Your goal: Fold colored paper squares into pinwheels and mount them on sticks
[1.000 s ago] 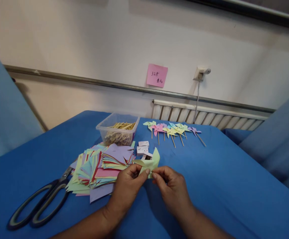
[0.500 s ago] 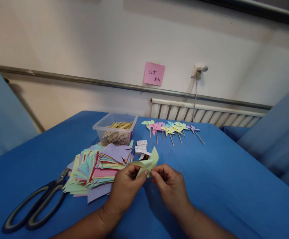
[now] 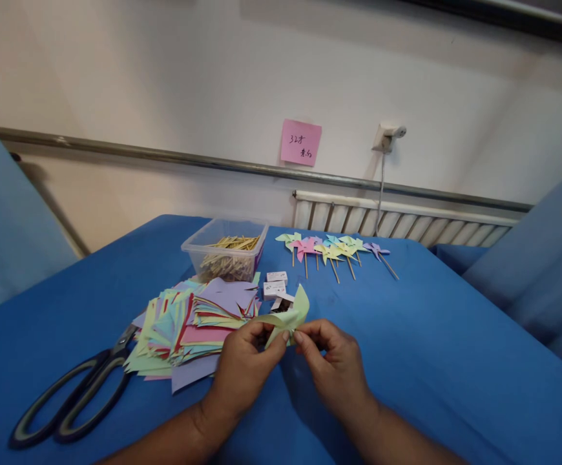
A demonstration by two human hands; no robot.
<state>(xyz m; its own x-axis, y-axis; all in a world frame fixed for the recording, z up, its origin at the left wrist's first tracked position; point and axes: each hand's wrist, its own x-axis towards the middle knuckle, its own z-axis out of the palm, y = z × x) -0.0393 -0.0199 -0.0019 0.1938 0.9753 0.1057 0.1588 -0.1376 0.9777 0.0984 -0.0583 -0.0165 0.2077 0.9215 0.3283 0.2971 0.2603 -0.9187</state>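
Hands meet over the blue worktop [image 3: 431, 361]: the left hand [image 3: 245, 368] and right hand [image 3: 332, 365] both pinch a light green paper [image 3: 285, 318] between fingertips, held just above the cloth, folded, it seems, into a pinwheel. Just left lies a paper stack [image 3: 188, 323], with scissors [image 3: 72, 403] beyond. Behind stand a tub [image 3: 225, 248], small boxes [image 3: 276, 287] and finished pinwheels [image 3: 332, 248].

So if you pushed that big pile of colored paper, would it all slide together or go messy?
Probably messy. The paper pile is loose cut sheets lying fanned at different angles, so the top ones would likely slip off first. The sheets look thin and light, so they would bend rather than push stiffly. The scissors touching the pile's left edge might get nudged too.
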